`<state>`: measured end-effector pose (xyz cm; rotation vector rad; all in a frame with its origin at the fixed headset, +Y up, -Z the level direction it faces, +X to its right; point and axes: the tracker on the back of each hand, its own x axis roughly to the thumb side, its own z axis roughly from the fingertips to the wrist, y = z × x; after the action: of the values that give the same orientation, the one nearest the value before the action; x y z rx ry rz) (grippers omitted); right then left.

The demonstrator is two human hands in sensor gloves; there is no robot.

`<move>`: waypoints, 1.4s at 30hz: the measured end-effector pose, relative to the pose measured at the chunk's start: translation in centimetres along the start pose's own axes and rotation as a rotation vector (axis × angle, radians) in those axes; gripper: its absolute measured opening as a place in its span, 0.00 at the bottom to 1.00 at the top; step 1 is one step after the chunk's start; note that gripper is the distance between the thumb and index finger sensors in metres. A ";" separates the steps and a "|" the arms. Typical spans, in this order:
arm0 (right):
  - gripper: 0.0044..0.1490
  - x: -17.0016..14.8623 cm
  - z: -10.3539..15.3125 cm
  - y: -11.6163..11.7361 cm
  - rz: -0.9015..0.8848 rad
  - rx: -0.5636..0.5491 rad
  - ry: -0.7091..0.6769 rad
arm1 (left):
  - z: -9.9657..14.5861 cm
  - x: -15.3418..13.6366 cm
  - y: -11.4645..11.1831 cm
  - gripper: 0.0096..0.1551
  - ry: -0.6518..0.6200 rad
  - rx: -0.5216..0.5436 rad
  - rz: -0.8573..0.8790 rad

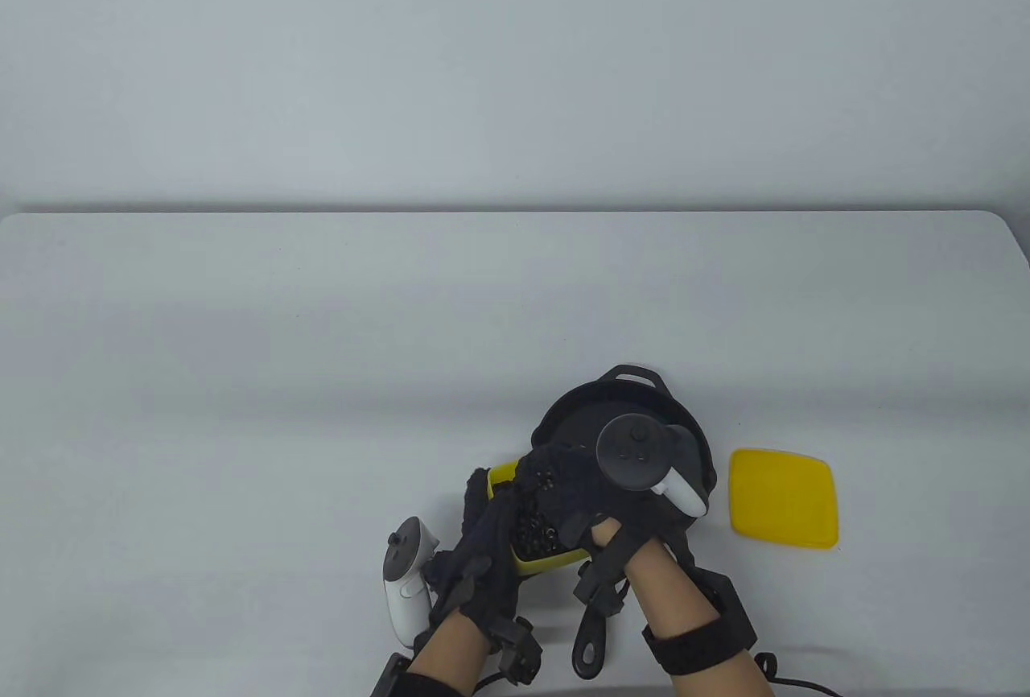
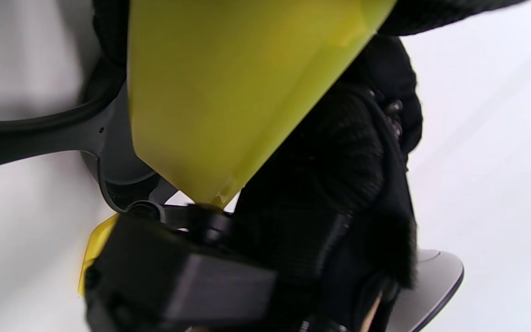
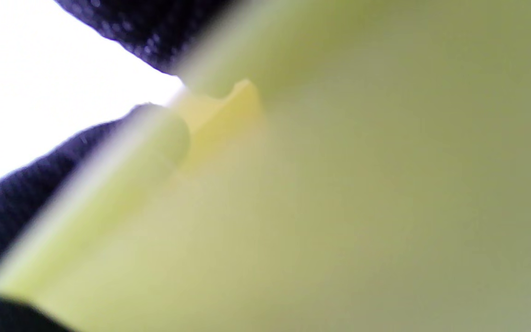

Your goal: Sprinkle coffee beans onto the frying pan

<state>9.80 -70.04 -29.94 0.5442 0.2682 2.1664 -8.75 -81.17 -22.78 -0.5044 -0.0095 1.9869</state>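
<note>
Here your left hand grips the yellow container of coffee beans just beside the frying pan on the worktop, while your right hand reaches palm-down into it, fingers curled among the beans.

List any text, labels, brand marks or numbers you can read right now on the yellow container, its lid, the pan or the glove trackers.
No readable text in any view.
Yellow container: plain walls, no label visible; the wrist views of it are blurred.
Yellow lid: bare surface.
Frying pan: no marking visible.
Tracker on the right hand: only buttons show, no legible letters.
Tracker on the left hand: a faint mark, too small to read.
</note>
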 end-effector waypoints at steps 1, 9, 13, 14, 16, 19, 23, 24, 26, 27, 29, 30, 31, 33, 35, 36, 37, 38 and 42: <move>0.21 -0.1 0.0 -0.2 -0.029 -0.010 0.000 | 0.0 0.0 0.0 0.51 0.003 0.000 0.000; 0.21 -2.9 1.0 -3.5 -0.320 -0.160 0.044 | 0.0 -0.1 0.0 0.52 0.010 0.008 0.037; 0.21 -5.3 1.7 -5.0 -0.325 -0.251 0.118 | -0.1 0.0 0.1 0.51 -0.002 0.015 0.052; 0.21 -6.1 1.9 -5.2 -0.309 -0.264 0.149 | -0.2 -0.1 0.2 0.52 -0.003 0.016 0.061; 0.21 -7.3 2.0 -5.1 -0.318 -0.270 0.182 | -0.3 -0.2 0.2 0.52 -0.005 0.001 0.088; 0.21 -8.2 2.0 -4.9 -0.287 -0.305 0.236 | -0.4 -0.1 0.1 0.52 -0.011 -0.011 0.093; 0.21 -9.5 1.9 -4.7 -0.143 -0.287 0.346 | -0.1 0.1 0.4 0.52 -0.023 0.006 0.093; 0.21 -9.8 1.9 -4.6 -0.130 -0.263 0.365 | -0.1 0.2 0.5 0.52 -0.027 0.011 0.100; 0.22 -10.5 1.8 -4.1 -0.107 -0.186 0.417 | -0.1 0.4 0.7 0.52 -0.040 0.024 0.106; 0.22 -10.7 1.7 -4.0 -0.089 -0.180 0.437 | -0.1 0.5 0.8 0.52 -0.048 0.031 0.106; 0.22 -11.0 1.7 -4.0 -0.038 -0.168 0.471 | 0.0 0.6 1.0 0.52 -0.054 0.040 0.103; 0.23 -11.1 1.7 -4.0 -0.023 -0.161 0.483 | 0.1 0.6 1.0 0.52 -0.054 0.040 0.103; 0.24 -11.2 1.7 -4.1 -0.015 -0.155 0.494 | 0.1 0.6 1.1 0.52 -0.055 0.042 0.104; 0.26 -11.6 1.8 -4.2 -0.029 -0.148 0.499 | 0.2 0.7 1.1 0.52 -0.057 0.048 0.108; 0.26 -11.8 2.0 -4.4 -0.039 -0.164 0.511 | 0.2 0.7 1.2 0.52 -0.059 0.049 0.108; 0.27 -11.8 2.2 -4.7 -0.035 -0.178 0.514 | 0.2 0.7 1.2 0.52 -0.059 0.049 0.110; 0.27 -11.9 2.2 -4.8 -0.031 -0.184 0.515 | 0.2 0.7 1.2 0.52 -0.058 0.050 0.111; 0.27 -11.9 2.4 -5.0 -0.027 -0.194 0.514 | 0.2 0.7 1.1 0.52 -0.056 0.051 0.111; 0.29 -11.8 2.9 -5.7 -0.055 -0.266 0.485 | 0.2 0.6 1.2 0.52 -0.055 0.053 0.106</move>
<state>21.44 -75.96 -32.90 -0.1434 0.2444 2.2093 -10.09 -81.15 -23.08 -0.4239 0.0365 2.0981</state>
